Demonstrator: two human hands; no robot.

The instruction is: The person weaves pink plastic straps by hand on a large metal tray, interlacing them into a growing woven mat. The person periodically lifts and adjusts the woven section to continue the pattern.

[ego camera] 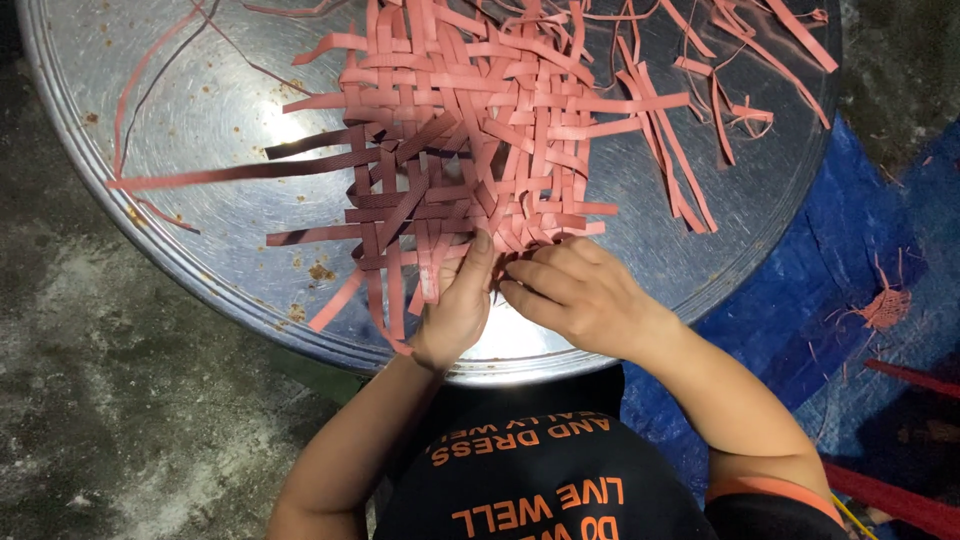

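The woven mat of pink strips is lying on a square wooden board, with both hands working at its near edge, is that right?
Not quite. The head view shows the woven mat on a round metal tray, not a square wooden board. The left hand and right hand do work at its near edge.

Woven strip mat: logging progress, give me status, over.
Left hand and right hand pinching the pink woven mat's near edge. Mat flat on round metal tray. Loose strips lie beside it.
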